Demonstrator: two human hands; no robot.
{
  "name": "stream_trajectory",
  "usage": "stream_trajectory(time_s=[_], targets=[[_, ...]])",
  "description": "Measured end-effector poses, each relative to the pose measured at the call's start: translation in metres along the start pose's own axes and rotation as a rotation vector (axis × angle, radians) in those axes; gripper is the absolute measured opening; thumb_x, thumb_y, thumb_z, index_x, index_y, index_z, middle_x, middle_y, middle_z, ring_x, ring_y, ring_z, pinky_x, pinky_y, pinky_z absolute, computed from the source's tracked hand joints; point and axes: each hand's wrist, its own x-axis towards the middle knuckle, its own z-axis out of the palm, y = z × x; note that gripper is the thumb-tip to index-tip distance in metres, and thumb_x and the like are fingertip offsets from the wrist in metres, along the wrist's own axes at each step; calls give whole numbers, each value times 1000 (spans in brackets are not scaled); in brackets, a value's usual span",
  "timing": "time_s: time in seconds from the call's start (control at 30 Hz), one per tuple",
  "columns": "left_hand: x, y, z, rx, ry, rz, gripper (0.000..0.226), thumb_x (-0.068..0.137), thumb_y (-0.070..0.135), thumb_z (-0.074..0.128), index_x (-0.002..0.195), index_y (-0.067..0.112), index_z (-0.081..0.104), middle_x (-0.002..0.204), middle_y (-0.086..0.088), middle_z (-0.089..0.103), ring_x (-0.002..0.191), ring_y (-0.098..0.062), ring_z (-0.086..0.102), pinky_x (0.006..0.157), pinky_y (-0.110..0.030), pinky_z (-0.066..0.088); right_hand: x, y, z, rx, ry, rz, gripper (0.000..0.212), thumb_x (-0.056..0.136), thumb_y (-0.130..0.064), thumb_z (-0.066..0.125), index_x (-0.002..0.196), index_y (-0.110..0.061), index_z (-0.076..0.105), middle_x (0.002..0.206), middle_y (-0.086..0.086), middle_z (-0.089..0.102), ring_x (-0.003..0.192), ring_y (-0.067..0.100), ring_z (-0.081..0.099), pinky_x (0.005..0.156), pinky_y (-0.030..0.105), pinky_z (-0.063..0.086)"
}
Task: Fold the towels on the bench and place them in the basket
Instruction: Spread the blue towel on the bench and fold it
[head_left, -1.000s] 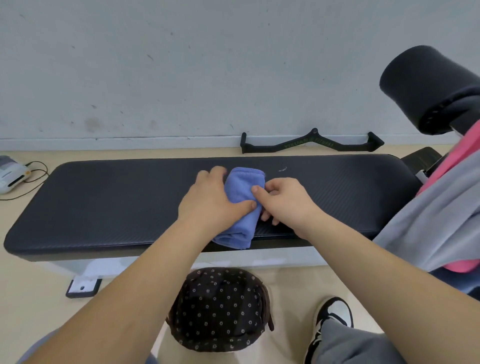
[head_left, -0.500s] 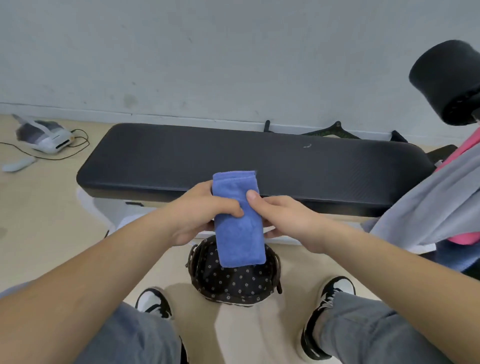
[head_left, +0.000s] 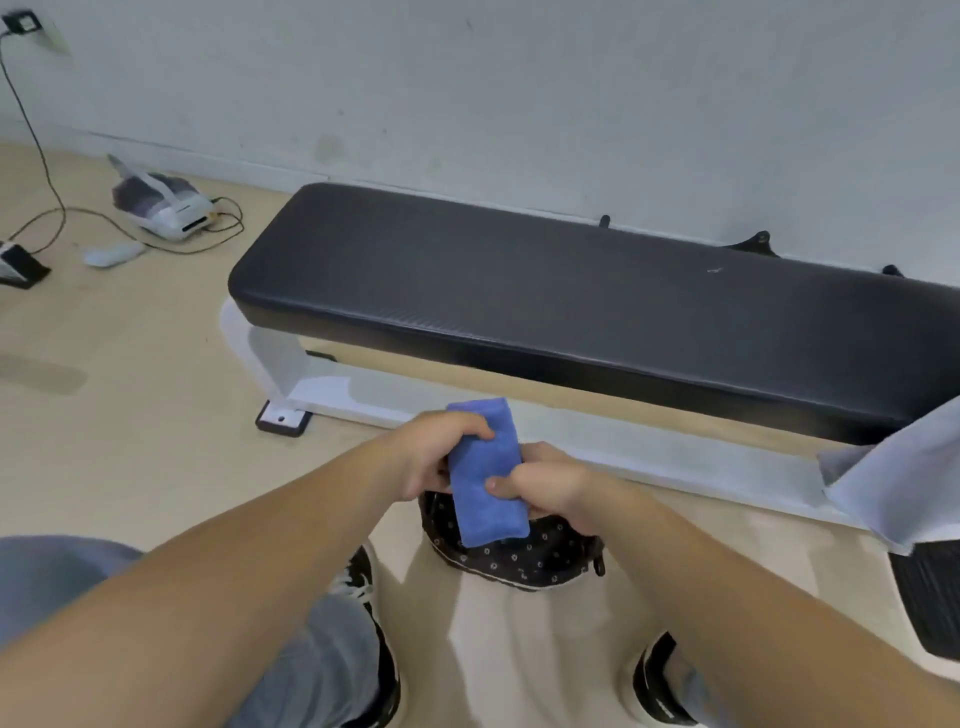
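A folded blue towel (head_left: 485, 473) hangs upright in the air in front of the black padded bench (head_left: 571, 291), just above the dark dotted basket (head_left: 524, 558) on the floor. My left hand (head_left: 436, 457) grips the towel's upper left side. My right hand (head_left: 545, 483) pinches its right edge with the thumb on the front. The towel's lower end overlaps the basket's opening. The bench top in view holds no towel; a grey cloth (head_left: 898, 478) hangs at its right end.
A white device (head_left: 166, 205) with cables and a small white object (head_left: 111, 254) lie on the floor at the left. My two shoes (head_left: 363, 582) (head_left: 660, 680) flank the basket. A black pad (head_left: 930, 597) sits at the right edge. The wall runs behind the bench.
Both hands lifted the folded blue towel off the bench and brought it toward me and down over the basket. The camera view shifted left and downward.
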Motion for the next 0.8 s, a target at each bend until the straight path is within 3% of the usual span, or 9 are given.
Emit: stream_trajectory(time_s=[0.13, 0.23, 0.3, 0.37, 0.43, 0.5, 0.57, 0.63, 0.8], targets=[[41, -42, -2, -57, 98, -129, 52, 67, 18, 68, 119, 11, 66, 113, -19, 74, 96, -33, 73, 83, -42, 61, 36, 57, 14, 136, -104, 191, 26, 82, -25, 77, 103, -10, 73, 102, 11, 79, 104, 24, 74, 99, 36, 56], [69, -54, 2, -48, 124, -165, 52, 66, 17, 67, 116, 6, 68, 110, -21, 75, 91, -32, 74, 86, -43, 60, 58, 80, 16, 158, -129, 245, 11, 81, -17, 76, 83, -15, 65, 81, 11, 62, 85, 20, 67, 86, 31, 50], [90, -56, 2, -45, 153, -149, 42, 71, 17, 67, 112, 6, 71, 109, -21, 75, 95, -30, 73, 93, -45, 61, 75, 86, 18, 244, -92, 226, 13, 82, -17, 72, 94, -12, 69, 87, 5, 67, 86, 17, 65, 92, 34, 51], [112, -57, 1, -48, 171, -126, 37, 74, 16, 66, 110, 9, 72, 109, -21, 75, 93, -28, 72, 94, -47, 59, 94, 92, 23, 330, -103, 224, 30, 85, -20, 71, 115, -14, 70, 105, 2, 78, 105, 20, 72, 105, 40, 51], [130, -61, 0, -15, 162, -129, 38, 74, 16, 67, 111, 11, 72, 108, -19, 76, 96, -28, 73, 95, -48, 60, 112, 99, 29, 336, -86, 247, 42, 80, -16, 72, 121, -11, 69, 115, 10, 77, 115, 30, 70, 107, 48, 51], [144, -73, 0, 93, 167, -103, 31, 78, 14, 69, 109, 12, 69, 106, -12, 76, 97, -25, 71, 94, -41, 60, 133, 108, 36, 286, -4, 283, 46, 72, -12, 66, 117, -7, 70, 116, 19, 74, 113, 38, 69, 102, 52, 55], [154, -89, 1, 321, 212, -8, 24, 82, 14, 68, 106, 17, 66, 104, -4, 73, 95, -21, 69, 84, -32, 58, 153, 117, 42, 226, 81, 337, 43, 78, -6, 57, 120, -8, 66, 113, 19, 71, 101, 35, 70, 92, 43, 60], [157, -101, 0, 610, 317, 84, 20, 81, 17, 65, 100, 22, 62, 102, -2, 71, 93, -24, 66, 74, -30, 51, 169, 121, 49, 267, 125, 387, 43, 85, -3, 53, 127, -6, 61, 109, 17, 65, 91, 30, 62, 74, 34, 55], [160, -102, 3, 958, 376, 189, 35, 87, 8, 54, 121, 14, 60, 118, -7, 64, 107, -31, 62, 85, -37, 51, 190, 130, 61, 436, 138, 508, 24, 99, 4, 48, 121, -6, 52, 117, 17, 62, 85, 31, 65, 55, 33, 61]])
